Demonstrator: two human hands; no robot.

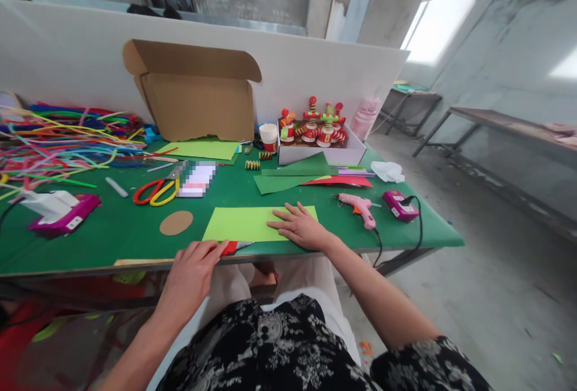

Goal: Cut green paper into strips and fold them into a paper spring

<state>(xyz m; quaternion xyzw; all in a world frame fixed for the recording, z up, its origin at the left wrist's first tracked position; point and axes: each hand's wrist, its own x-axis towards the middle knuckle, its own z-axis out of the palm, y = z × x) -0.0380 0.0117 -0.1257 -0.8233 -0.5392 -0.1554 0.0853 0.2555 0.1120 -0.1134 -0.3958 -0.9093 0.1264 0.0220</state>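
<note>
A lime-green sheet of paper point(241, 222) lies at the front edge of the green table. My right hand point(303, 227) rests flat on its right part, fingers spread. At the sheet's lower left edge, my left hand point(198, 261) is closed around a red utility knife point(232, 248). The knife's blade points right along the paper's near edge, and most of its handle is hidden under my fingers. A round brown cardboard disc point(176, 223) lies to the left of the sheet.
Scissors point(164, 192) and piled pipe cleaners point(67, 144) are on the left. A pink glue gun point(358, 207) and purple power strip point(400, 206) lie right. Behind are green paper sheets point(293, 175), a paper cup point(268, 137), and a box point(322, 154) of small figures.
</note>
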